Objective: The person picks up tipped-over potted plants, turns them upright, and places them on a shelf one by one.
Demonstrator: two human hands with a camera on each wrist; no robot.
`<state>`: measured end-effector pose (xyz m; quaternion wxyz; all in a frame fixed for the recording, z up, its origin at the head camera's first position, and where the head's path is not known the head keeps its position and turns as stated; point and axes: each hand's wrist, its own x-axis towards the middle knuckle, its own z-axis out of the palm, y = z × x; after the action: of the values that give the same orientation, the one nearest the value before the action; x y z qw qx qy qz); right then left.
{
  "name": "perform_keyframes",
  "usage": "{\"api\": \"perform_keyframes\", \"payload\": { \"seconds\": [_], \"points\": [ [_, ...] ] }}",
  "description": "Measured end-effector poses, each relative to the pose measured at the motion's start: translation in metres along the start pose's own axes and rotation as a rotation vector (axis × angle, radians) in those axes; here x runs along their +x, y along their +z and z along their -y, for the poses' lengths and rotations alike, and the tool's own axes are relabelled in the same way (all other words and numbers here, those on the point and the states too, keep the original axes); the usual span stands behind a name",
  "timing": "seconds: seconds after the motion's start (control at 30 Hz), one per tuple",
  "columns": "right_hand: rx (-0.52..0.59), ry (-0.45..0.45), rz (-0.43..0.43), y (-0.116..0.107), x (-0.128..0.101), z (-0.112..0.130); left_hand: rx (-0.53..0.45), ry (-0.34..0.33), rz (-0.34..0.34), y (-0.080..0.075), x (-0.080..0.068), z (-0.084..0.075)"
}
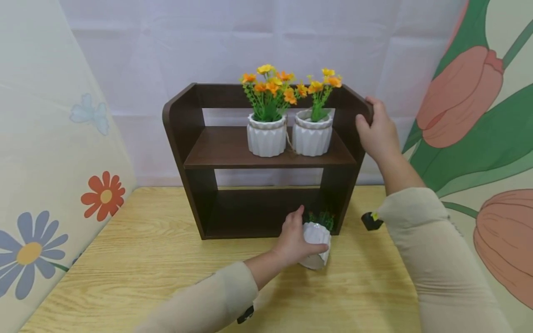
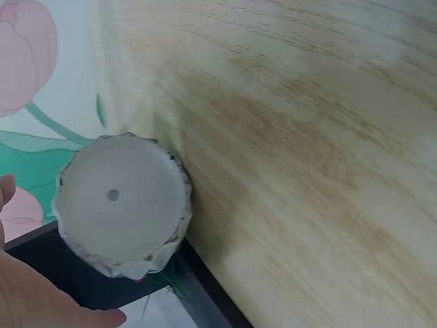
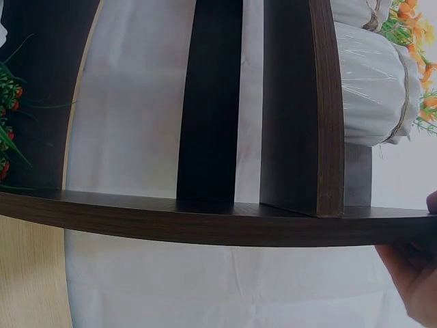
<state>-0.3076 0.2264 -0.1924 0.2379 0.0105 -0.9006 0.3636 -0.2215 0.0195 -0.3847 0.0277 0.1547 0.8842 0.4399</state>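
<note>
Holding the white pot [image 1: 316,234], probably stiff, slick, breakable and best cupped round its sides, tilted at the lower shelf's [image 1: 250,212] front between part-spread fingers of the left hand [image 1: 294,239], and gripping the shelf unit [image 1: 179,127] with the right hand [image 1: 381,133].

White ridged pot [image 1: 316,234], tilted, at lower opening of dark-brown shelf [image 1: 225,147]

From the near side, the head camera is looking forward and down at the whole shelf [image 1: 266,165]. The left wrist camera is closely facing the white pot's base [image 2: 123,208]. The right wrist camera, near and turned sideways, is sharing the upper flowerpots [image 1: 267,138] with the head view.
</note>
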Motion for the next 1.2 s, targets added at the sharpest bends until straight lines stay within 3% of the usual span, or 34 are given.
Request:
{"api": "perform_keyframes", "payload": {
  "seconds": [0.37,0.77,1.2],
  "points": [
    [0.011,-0.013,-0.008,0.002,0.002,0.0,0.102,-0.106,-0.005,0.021,0.014,0.01],
    [0.01,0.006,0.0,0.001,0.002,0.0,0.157,-0.167,0.019,0.031,0.018,0.012],
    [0.004,-0.006,-0.007,0.0,0.001,0.0,0.157,-0.156,0.077,0.026,0.016,0.014]
  ]
}}
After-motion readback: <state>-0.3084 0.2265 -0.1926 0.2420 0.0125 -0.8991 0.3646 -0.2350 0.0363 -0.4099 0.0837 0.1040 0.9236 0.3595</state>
